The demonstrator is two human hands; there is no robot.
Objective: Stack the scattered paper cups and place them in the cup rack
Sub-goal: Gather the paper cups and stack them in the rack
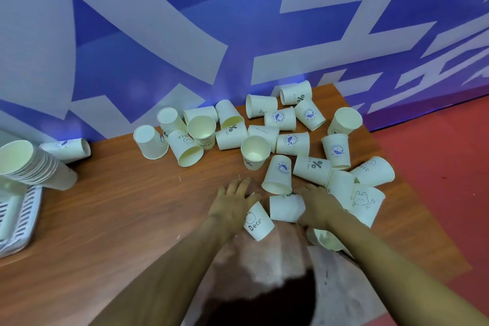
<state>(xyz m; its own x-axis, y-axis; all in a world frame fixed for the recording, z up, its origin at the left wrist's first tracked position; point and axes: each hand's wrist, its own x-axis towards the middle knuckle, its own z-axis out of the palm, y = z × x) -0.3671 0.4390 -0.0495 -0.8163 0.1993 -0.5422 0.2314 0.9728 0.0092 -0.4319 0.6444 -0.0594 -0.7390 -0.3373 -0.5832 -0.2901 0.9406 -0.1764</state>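
Left hand (232,202) is flat on the wooden table (119,209), fingers straight and spread, palm down, holding nothing. Its inner edge touches the "Bear" cup (258,221), which lies tilted on its side just at the wrist. Right hand (318,207) reaches over the near cups, fingers lying on a plain white cup (285,207) on its side; whether the fingers curl round it or only rest on it, cannot tell, since the hand's back hides them. Another cup (326,239) sits partly hidden under the right forearm, mouth toward the camera.

Just past the hands: a whale-logo cup (279,174) upside down, tilted, touching the plain cup's top edge. Right of it a "%" cup (312,169) on its side, and a rabbit cup (366,204) beside the right wrist.

Farther out, the scattered cups (254,129) spread across the back right part of the table up to the wall, some upright with mouths open, most tipped over or inverted, many touching each other. One lone cup (66,149) lies on its side by the wall at the left, well apart from the pile.

At far left, a stack of nested cups (34,166) lies tilted, its base end over the white slotted cup rack (18,214) at the table's left edge; exact seat in the rack cannot be made out.

Behind the table is a blue and white patterned wall (158,34). Red floor (436,180) shows at right. The person's pinkish clothing (277,254) fills the bottom centre, blurred.
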